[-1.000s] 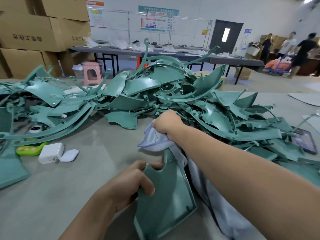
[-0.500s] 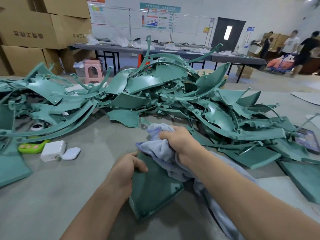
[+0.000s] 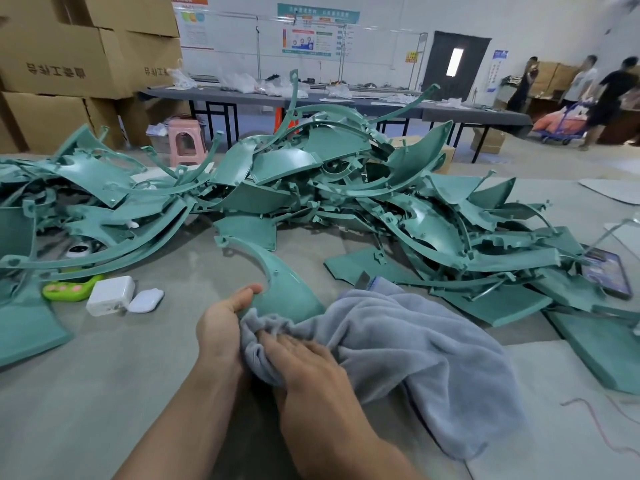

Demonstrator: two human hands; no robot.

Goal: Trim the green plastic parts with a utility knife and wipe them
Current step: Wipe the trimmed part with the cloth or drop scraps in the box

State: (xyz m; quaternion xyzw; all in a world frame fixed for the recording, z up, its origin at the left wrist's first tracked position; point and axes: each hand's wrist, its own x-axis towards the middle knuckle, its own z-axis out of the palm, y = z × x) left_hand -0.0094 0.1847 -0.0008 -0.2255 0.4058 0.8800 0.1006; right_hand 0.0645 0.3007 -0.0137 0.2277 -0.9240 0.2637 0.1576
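Wiping a curved green part, with the heap crowding in close.

That sprawling heap of teal-green moulded plastic parts [image 3: 346, 188] sits just beyond you, so a wide sweep could snag it. Your soft grey-blue towel [image 3: 408, 341] drapes over the curved teal-green plastic panel [image 3: 284, 289], hiding its edges from you. Your left hand [image 3: 221, 327] curls round that panel's near edge; your right hand [image 3: 304, 358] presses flat on the towel, grasping nothing. No knife visible. Grey worktable [image 3: 104, 393], cardboard boxes [image 3: 86, 46] behind.
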